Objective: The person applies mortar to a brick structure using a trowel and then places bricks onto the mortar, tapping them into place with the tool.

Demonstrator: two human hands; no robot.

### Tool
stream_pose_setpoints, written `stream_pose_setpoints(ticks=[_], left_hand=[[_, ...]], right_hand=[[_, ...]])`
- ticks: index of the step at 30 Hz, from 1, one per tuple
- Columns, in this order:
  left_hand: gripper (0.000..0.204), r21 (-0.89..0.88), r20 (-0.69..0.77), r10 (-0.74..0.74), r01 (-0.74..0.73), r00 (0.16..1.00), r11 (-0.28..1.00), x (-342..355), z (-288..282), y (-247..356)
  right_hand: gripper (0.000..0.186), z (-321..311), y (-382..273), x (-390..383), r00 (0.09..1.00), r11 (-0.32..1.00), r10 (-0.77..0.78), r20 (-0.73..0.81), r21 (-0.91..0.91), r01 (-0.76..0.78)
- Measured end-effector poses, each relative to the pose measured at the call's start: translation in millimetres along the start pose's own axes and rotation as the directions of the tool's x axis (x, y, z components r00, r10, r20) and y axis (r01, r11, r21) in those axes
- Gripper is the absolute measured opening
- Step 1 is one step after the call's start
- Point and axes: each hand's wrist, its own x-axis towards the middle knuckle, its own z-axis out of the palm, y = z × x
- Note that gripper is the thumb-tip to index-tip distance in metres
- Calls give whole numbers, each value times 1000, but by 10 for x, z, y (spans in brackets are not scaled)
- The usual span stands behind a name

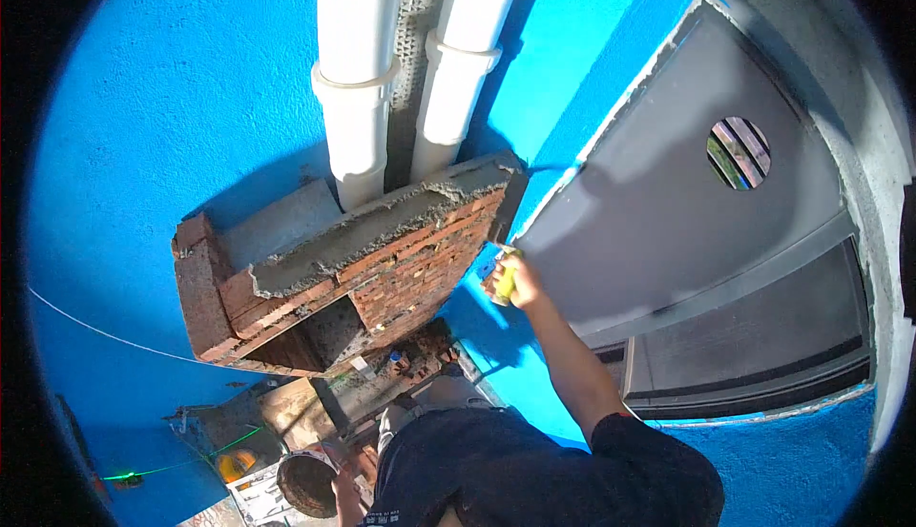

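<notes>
My right hand (516, 281) is closed around a tool with a yellow-green handle (506, 285), out at the right end of a red brick wall (429, 265). The tool's working end is mostly lost against the brick and blue wall. Grey mortar (367, 241) lies along the top of the brickwork, rough at its edge. Low on the left, my left hand (344, 492) grips the rim of a round bucket (307, 454). The bucket's inside looks dark and smeared; its contents are hard to make out.
Two white pipes (358, 112) run down behind the brickwork against the blue wall (181, 79). A grey panel (658, 193) with a round hole fills the right side. Below are an opening (329, 331) in the bricks, a yellow-orange object (236, 465) and a green line.
</notes>
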Motion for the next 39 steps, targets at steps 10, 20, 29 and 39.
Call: stream_pose_setpoints(ticks=[10,20,29,39], left_hand=[[45,-81,-24,43,-45,999,996,18,22,-86],[45,-95,-49,-130,125,990,988,-155,-64,-1011],[45,-223,19,-27,30,999,974,-152,-154,-1062],[29,-432,-55,-51,23,997,902,-145,214,-898]], right_hand=[[8,408,255,29,973,996,-81,-215,-50,72],[16,1015,664,-182,995,989,-58,81,-133,68],[30,1439,1414,-1175,897,923,149,416,-383,25],[20,2087,1442,-1417,694,730,381,611,-660,179]])
